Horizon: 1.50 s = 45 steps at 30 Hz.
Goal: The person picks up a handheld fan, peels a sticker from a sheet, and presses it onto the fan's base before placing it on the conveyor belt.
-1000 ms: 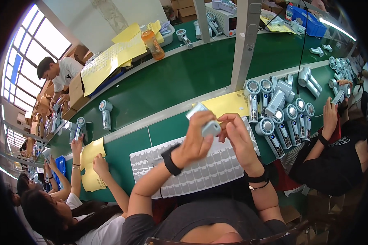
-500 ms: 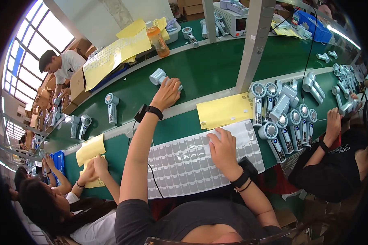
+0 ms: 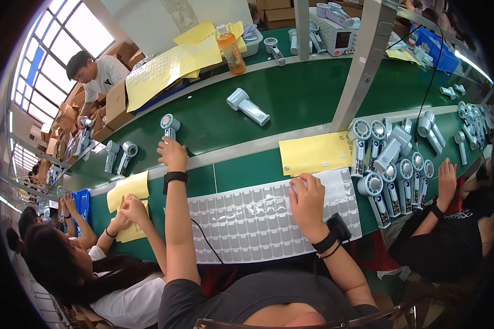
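Observation:
My left hand (image 3: 173, 155) reaches over the far green table, its fingers round the handle of a light-blue handheld fan (image 3: 170, 122). The fan's round head shows beyond the fingertips; the hand covers the lower handle. My right hand (image 3: 307, 203) rests at the right part of a white sheet of grey labels (image 3: 241, 225), fingers bent, thumb near the index finger. Something small and pale shows at those fingertips, too small to name. Another handheld fan (image 3: 248, 108) lies alone on the far table, no hand touching it.
Several handheld fans (image 3: 372, 186) crowd the table to my right, beside yellow sheets (image 3: 313, 155). Two fans (image 3: 127, 158) lie at far left. A metal post (image 3: 362, 71) rises between the tables. An orange bottle (image 3: 231, 52) stands at the back. Co-workers sit on both sides.
My left hand has let go of the fan in the middle of the far table and moved left to another fan. My right hand's fingers have bent more. The whole view has shifted slightly.

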### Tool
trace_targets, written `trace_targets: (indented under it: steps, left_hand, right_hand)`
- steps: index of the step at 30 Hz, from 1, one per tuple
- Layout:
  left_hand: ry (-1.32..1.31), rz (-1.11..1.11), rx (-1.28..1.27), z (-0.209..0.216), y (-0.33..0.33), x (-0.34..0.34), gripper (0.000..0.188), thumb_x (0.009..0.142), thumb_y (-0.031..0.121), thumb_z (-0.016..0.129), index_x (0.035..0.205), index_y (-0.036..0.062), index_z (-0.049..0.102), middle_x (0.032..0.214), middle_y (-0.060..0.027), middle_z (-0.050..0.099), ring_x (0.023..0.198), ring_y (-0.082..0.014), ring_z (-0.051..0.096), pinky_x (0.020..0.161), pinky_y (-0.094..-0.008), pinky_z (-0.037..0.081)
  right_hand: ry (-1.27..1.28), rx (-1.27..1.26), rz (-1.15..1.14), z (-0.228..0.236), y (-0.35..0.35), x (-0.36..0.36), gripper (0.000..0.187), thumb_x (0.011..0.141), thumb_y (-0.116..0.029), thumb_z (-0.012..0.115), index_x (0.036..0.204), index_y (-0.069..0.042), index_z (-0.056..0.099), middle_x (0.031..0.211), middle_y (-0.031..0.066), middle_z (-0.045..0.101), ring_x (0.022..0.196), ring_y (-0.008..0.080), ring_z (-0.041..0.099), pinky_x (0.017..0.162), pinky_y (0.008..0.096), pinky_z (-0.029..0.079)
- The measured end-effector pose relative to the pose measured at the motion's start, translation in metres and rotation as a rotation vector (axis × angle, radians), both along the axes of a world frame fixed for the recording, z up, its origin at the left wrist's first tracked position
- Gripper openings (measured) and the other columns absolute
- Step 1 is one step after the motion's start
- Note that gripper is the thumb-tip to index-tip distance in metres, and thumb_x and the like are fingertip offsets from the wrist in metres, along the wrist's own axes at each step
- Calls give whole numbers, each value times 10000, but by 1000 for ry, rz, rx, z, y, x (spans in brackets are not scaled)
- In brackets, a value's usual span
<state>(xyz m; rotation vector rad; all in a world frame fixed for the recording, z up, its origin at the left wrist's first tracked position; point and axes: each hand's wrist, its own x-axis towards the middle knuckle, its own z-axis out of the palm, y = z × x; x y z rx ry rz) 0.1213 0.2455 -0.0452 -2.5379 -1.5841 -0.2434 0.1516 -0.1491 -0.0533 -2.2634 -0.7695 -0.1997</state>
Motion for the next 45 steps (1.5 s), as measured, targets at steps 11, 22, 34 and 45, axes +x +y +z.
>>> trace_targets:
  steps: [11,22,34,45]
  left_hand:
    - [-560,-470,299,19,-8,-5,321,759,161,714,977,-43,596,960,-200,595,841,-382,578,762,-471,493]
    - [-1425,-1029,-918,61,-176,26,311,927,71,592,1176,8,416,1091,-141,603,983,-211,604,910,-336,472]
    - [-861,-1543,-591,49,-282,1,652,698,-126,681,1232,44,347,1180,-180,434,1080,-308,476,972,-401,384]
    - [-758,-1616,-594,58,-283,-4,686,687,-117,709,1241,52,343,1182,-180,429,1079,-339,456,954,-413,384]
  right_hand:
    - [-134,102,-2,-1,2,-3,127,789,-38,677,916,-41,668,1036,103,607,981,300,563,833,402,430]
    - [811,782,72,33,-20,6,73,841,25,664,903,-6,641,862,17,636,803,106,596,745,234,476]
    - [1039,953,199,123,-57,14,532,780,94,699,1217,-22,419,827,45,632,783,84,598,730,195,469]
    - [1031,776,190,120,-63,15,544,767,88,727,1165,-46,381,814,71,645,755,97,617,690,202,487]
